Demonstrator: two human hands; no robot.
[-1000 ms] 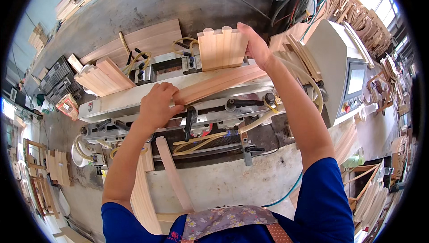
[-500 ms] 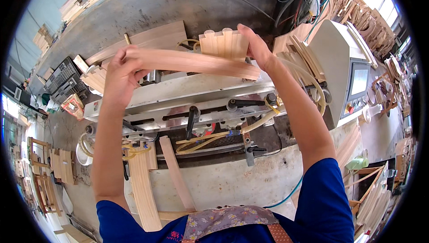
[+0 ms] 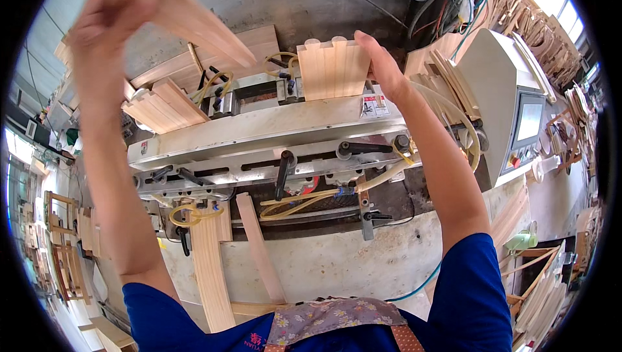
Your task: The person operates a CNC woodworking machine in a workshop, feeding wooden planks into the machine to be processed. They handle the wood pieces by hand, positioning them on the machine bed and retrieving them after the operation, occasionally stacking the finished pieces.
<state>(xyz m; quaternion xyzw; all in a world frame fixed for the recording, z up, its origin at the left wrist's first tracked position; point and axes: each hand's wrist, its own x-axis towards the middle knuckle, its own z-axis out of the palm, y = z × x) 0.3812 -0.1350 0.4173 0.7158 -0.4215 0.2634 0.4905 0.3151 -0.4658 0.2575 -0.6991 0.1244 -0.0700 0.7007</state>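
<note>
Largest first: long pale machine [image 3: 259, 126] runs left to right across the middle. Control cabinet [image 3: 483, 86] at its right end, screen facing right and near.

Wide plank [image 3: 267, 47] leans at the far side, behind the machine. Light board [image 3: 212, 274] lies at the near left, running toward the wearer. Narrower strip [image 3: 259, 248] just right of it, slanted.

Held board [image 3: 202, 25] is up over the machine's far left, tilted, with its right end lower. It overlaps the plank in view; can't tell if they touch. Left hand [image 3: 116, 15] has it by the left end, fingers clamped on it; hand and board are motion-blurred.

Right wood stack [image 3: 334, 73] stands at the machine's far edge, right of centre: slats side by side, two rounded tops showing. Left wood stack [image 3: 165, 107] sits well apart from it, far left, tilted.

Right hand [image 3: 383, 67] is at the right side of the right wood stack, thumb side up. Most of its fingers are hidden, so can't tell if they grip.

Small stuff: yellow hoses [image 3: 301, 204] on the near side, black lever [image 3: 283, 174] pointing near, sticker [image 3: 374, 106] on the housing, just near of the right wood stack.
</note>
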